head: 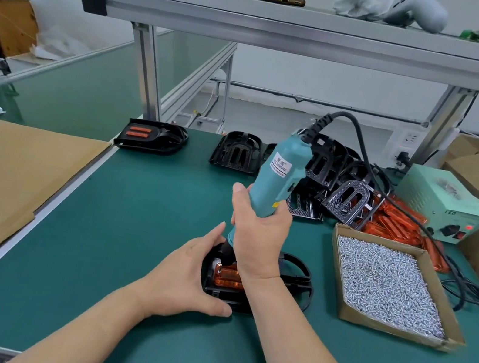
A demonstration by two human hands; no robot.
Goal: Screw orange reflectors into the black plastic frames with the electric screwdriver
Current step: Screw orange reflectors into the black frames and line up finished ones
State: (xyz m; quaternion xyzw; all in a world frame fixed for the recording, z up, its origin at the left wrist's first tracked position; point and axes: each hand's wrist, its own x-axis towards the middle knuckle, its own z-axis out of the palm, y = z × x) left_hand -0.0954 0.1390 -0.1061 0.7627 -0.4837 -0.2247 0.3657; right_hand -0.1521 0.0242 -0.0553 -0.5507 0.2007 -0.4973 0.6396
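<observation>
1. The orange reflector (pixel 229 278) is seated in the black frame (pixel 299 272), which lies flat on the desk (pixel 128 225), front centre.
2. The frame is judged light, stiff and prone to skating. It is best held at its end, off the reflector (probably brittle).
3. The frame's left end is gripped by the left hand (pixel 183 274).
4. The electric screwdriver (pixel 277 175) is grasped low by the right hand (pixel 258 232), tip down at the reflector (bit hidden).
5. The screw tray (pixel 386 284) is placed just to the right.
</observation>
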